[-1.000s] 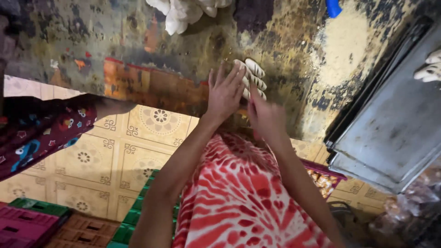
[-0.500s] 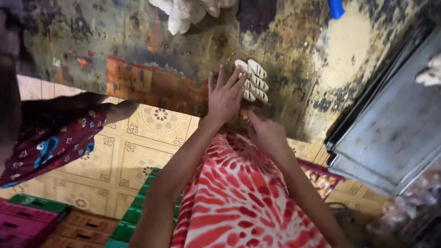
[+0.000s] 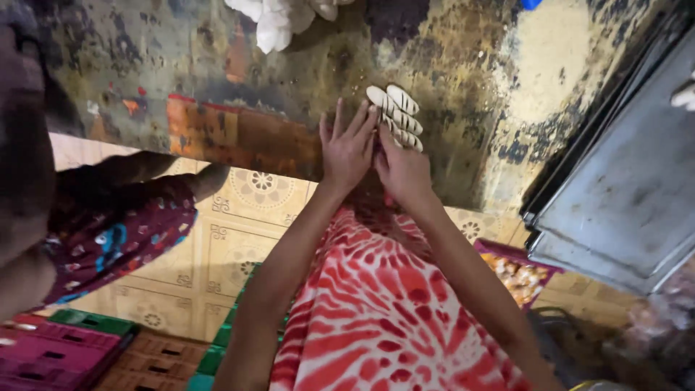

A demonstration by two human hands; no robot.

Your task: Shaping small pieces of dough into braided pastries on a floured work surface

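Observation:
A small row of pale, scored dough pieces (image 3: 397, 114) lies on a stained, worn worktop (image 3: 463, 87). My left hand (image 3: 346, 148) rests flat beside them, fingers spread, its fingertips touching the near end of the row. My right hand (image 3: 402, 168) presses against the same row from the right, fingers together against the dough. Neither hand lifts anything. My red and white patterned garment (image 3: 376, 311) fills the lower middle.
Stacked metal baking trays (image 3: 622, 188) lie at the right. A heap of white dough (image 3: 279, 18) sits at the top edge. Another person in a dark patterned garment (image 3: 108, 239) stands at the left. Coloured plastic crates (image 3: 65, 347) stand on the tiled floor (image 3: 217, 253).
My hands have drawn together against the dough row. The person at the left has come further into view.

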